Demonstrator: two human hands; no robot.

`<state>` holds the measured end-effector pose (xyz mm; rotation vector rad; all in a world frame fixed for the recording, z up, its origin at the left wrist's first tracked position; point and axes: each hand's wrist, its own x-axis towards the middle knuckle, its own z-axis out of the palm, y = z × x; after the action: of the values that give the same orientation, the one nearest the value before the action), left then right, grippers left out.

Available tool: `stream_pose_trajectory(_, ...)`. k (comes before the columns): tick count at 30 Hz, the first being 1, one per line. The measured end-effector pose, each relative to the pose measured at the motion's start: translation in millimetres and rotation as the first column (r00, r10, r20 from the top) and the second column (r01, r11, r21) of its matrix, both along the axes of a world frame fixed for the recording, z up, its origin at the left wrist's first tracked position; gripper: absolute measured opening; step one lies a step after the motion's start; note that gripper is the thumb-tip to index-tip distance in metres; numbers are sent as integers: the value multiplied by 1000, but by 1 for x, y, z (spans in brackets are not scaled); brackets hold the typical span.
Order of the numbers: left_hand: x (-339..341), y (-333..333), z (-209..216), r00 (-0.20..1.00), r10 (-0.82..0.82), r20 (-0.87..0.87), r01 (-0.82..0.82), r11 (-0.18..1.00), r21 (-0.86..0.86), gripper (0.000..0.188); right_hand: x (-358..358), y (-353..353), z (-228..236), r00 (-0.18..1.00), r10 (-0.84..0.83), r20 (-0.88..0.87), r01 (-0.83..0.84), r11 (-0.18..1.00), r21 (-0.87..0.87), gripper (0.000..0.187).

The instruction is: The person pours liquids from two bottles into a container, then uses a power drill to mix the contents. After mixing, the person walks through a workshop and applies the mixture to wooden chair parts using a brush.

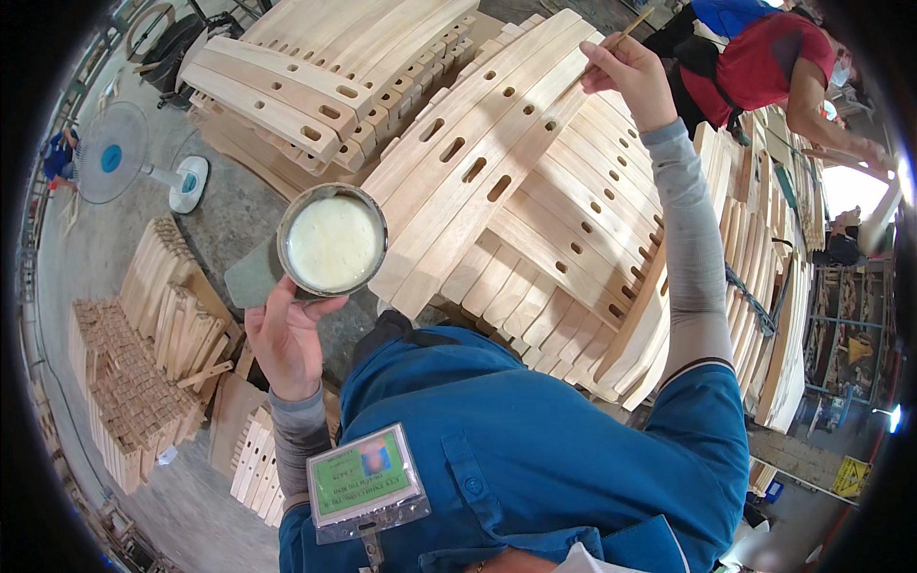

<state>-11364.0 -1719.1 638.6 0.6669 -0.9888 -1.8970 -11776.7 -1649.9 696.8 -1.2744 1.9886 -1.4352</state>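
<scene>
Cup of pale liquid (378, 263) is just left of the slotted boards (492, 131), near their closer end, and the left hand (288, 334) grasps it by the side! Up by the boards' far end, the right hand (626, 81) pinches a thin stick (633, 27); whether its lower tip touches wood, I can't tell. Looks like stick-work over the boards, cup within reach; the next move calls for a level cup and a light, steady pinch.

Fan (112, 159) on floor (205, 520), left. Red-shirted co-worker (769, 57), upper right. Probably a yellow sign (850, 477), lower right; blurry there.
</scene>
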Motion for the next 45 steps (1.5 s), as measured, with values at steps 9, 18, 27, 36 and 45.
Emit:
stream_pose_trajectory(9,0,3,-3,997,58,-57,-58,998,2,26,-16,-14,-38,995,-51,-87,50,999,-16,19)
stream_pose_trajectory(18,7,-4,-5,996,30,84,-23,996,-83,30,23,-25,-9,882,6,-472,43,995,92,12)
stream_pose_trajectory(27,-15,-8,19,998,-68,13,69,997,-43,28,3,3,-10,960,-89,-266,93,996,2,16)
stream_pose_trajectory(36,-15,-21,34,984,-176,-24,172,977,-123,26,137,53,71,880,449,152,-387,866,-317,8)
stream_pose_trajectory(45,-14,-23,35,975,-219,-40,213,970,-120,27,184,34,53,865,436,249,-387,894,-225,7)
